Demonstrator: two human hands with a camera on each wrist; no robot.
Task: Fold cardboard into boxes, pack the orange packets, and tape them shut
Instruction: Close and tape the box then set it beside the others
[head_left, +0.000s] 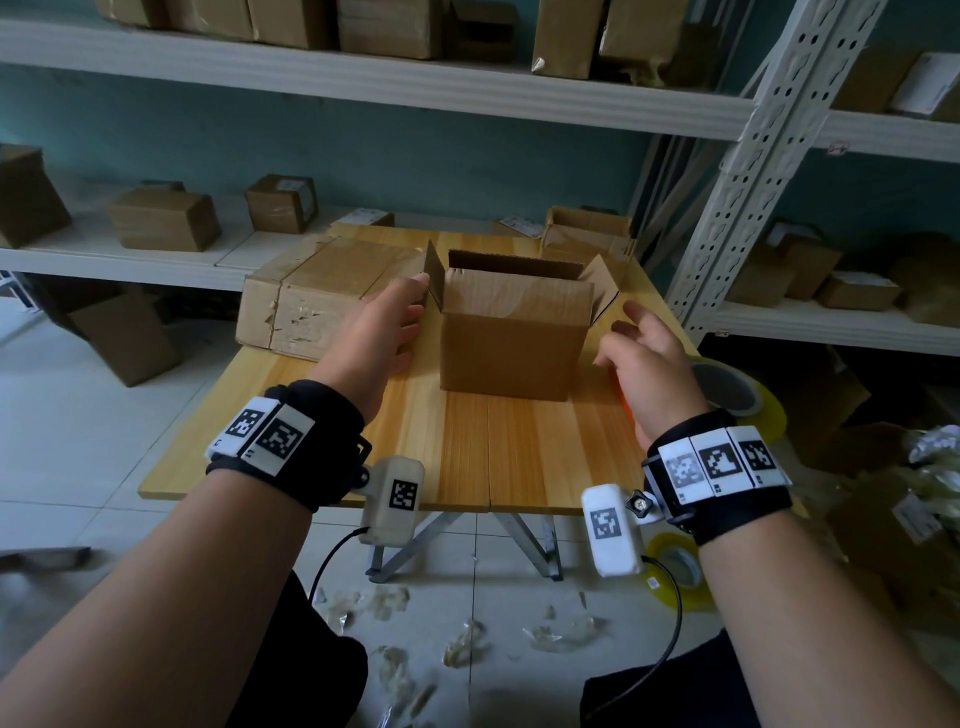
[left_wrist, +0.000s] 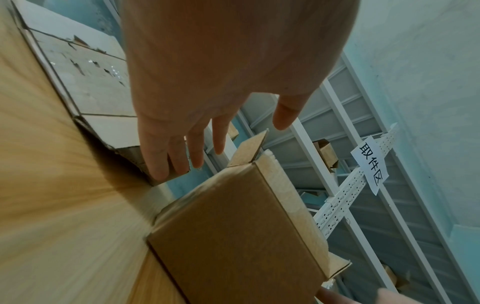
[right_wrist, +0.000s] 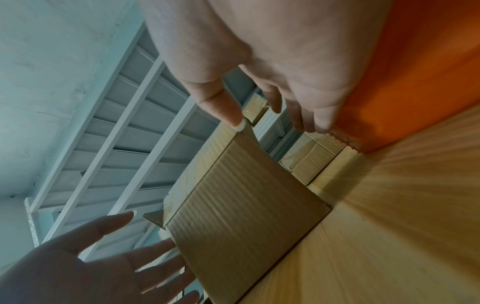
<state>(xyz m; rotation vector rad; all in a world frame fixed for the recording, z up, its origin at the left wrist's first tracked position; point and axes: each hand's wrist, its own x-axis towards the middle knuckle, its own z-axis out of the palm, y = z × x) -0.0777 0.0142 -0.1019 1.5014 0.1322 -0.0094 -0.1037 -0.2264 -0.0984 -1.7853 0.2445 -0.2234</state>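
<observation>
Two hands flanked the cardboard box (head_left: 511, 332), which stood open-topped on the wooden table (head_left: 467, 441). Left hand (head_left: 382, 332) spread, empty. From the left wrist, its fingers (left_wrist: 182, 148) hung straight. From the right wrist, the right hand (right_wrist: 272, 61) lay relaxed against an orange packet (right_wrist: 415, 82).

Splayed hands (right_wrist: 272, 67) flanking cardboard box (right_wrist: 241, 205)

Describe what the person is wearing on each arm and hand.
Both forearms are bare, no sleeves or gloves. Each wrist has a black strap: left strap and right strap, both carrying white tiles with black square codes. A small white camera with a black cable hangs under each.
</observation>
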